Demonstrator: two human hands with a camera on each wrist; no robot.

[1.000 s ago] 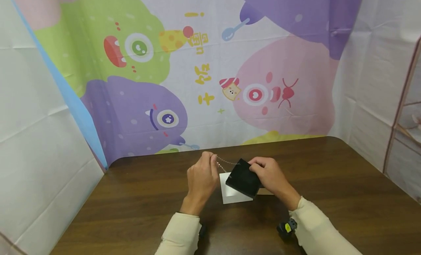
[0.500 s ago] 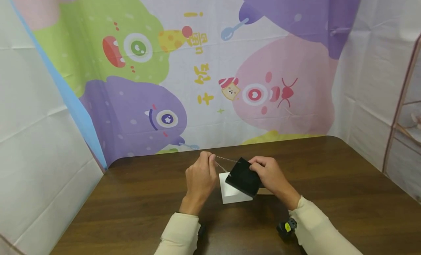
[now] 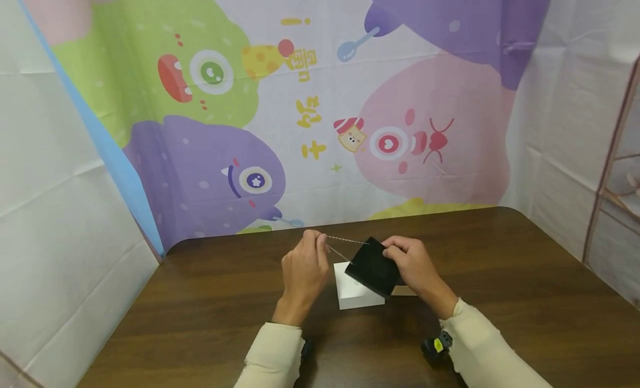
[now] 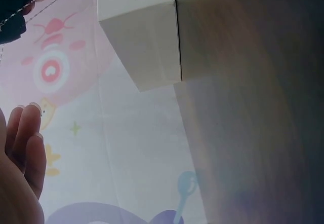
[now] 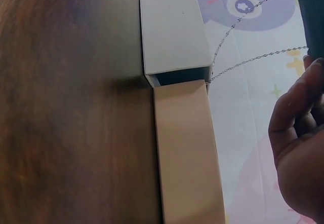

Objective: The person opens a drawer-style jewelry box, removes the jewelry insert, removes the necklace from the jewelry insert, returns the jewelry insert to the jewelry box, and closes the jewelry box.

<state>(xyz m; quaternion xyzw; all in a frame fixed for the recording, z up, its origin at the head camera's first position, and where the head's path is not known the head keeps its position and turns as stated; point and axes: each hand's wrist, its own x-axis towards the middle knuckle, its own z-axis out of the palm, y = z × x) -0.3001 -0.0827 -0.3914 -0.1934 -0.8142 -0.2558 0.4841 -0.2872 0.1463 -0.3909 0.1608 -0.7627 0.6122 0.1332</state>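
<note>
My left hand [image 3: 304,274] pinches the loop end of a thin silver chain necklace [image 3: 345,239] between thumb and fingertips. The chain runs in two strands to the edge of a black square pad [image 3: 372,268], like a jewelry box insert. My right hand [image 3: 411,267] grips the pad at its right side and holds it tilted above a white box [image 3: 357,300]. In the right wrist view, a brown drawer [image 5: 190,153] sticks out of the white sleeve [image 5: 174,31], with a dark gap between them. The chain's held end is hidden in the left fingers.
The box stands on a dark brown wooden table [image 3: 200,310]. A cartoon-printed cloth [image 3: 320,199] hangs along the back edge, and pale sheets [image 3: 55,182] hang at both sides. Black wrist devices [image 3: 436,346] sit under the sleeves.
My right hand has shifted the black pad slightly up and to the right. The chain's strands now look straighter between the hands. My left hand has barely moved.
</note>
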